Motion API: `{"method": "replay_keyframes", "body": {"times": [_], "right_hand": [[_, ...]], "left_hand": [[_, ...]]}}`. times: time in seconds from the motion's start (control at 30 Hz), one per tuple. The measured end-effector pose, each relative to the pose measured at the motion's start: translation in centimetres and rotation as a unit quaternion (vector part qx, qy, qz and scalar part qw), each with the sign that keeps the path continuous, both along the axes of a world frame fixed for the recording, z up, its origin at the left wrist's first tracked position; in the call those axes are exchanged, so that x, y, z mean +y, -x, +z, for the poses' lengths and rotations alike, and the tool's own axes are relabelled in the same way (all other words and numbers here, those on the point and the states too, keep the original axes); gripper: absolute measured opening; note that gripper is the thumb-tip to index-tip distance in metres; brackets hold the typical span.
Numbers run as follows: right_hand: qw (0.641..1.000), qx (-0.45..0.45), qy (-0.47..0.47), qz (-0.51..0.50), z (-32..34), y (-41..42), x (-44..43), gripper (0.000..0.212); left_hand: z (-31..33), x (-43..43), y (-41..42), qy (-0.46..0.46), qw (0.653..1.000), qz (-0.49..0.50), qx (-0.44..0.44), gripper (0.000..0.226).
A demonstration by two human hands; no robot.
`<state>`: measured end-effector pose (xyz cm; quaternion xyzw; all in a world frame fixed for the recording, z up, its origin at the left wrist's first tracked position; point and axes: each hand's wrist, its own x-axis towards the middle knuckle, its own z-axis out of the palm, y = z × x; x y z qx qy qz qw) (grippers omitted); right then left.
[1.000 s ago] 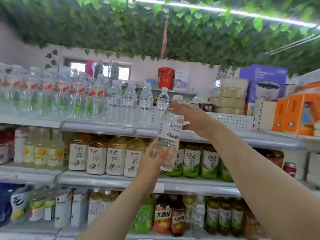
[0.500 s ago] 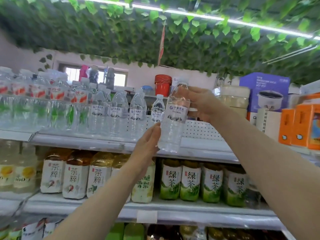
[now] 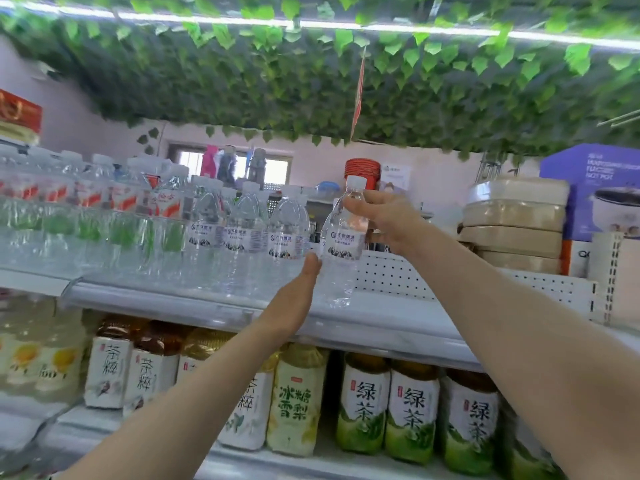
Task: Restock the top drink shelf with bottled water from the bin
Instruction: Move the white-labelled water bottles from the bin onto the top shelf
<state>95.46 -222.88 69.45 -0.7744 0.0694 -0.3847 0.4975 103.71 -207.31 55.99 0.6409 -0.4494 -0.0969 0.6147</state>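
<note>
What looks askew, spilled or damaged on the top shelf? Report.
Nothing stands out. The water bottle leans slightly, but the right hand holds it by the neck beside the shelved row; the left hand, fingers straight, is beside it. No spill on the top shelf.

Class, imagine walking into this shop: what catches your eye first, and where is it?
A clear water bottle at the centre, gripped near its neck by the right hand at the top shelf, the left hand open beside it. Overhead, green leaves cover the ceiling.
</note>
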Motion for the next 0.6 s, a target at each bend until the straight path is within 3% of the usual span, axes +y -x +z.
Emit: {"method": "replay_keyframes", "body": {"times": [0.07, 0.3, 0.43, 0.6], "right_hand": [[1.000, -0.003, 0.002, 0.015, -0.5, -1.2, -0.8, 0.056], [0.999, 0.004, 0.015, 0.028, -0.6, -3.4, -2.2, 0.064], [0.999, 0.021, 0.011, 0.030, -1.1, -4.1, -2.5, 0.082], [0.999, 0.045, 0.012, 0.025, -0.9, -4.7, -2.9, 0.079]], "left_hand": [[-0.8, -0.3, -0.4, -0.019, 1.000, -0.002, -0.025, 0.112], [-1.8, -1.1, -0.7, -0.015, 0.999, 0.009, -0.041, 0.084], [-2.0, -1.2, -0.8, -0.009, 0.998, 0.015, -0.056, 0.084], [-2.3, -1.5, -0.6, 0.000, 0.996, 0.019, -0.083, 0.087]]}}
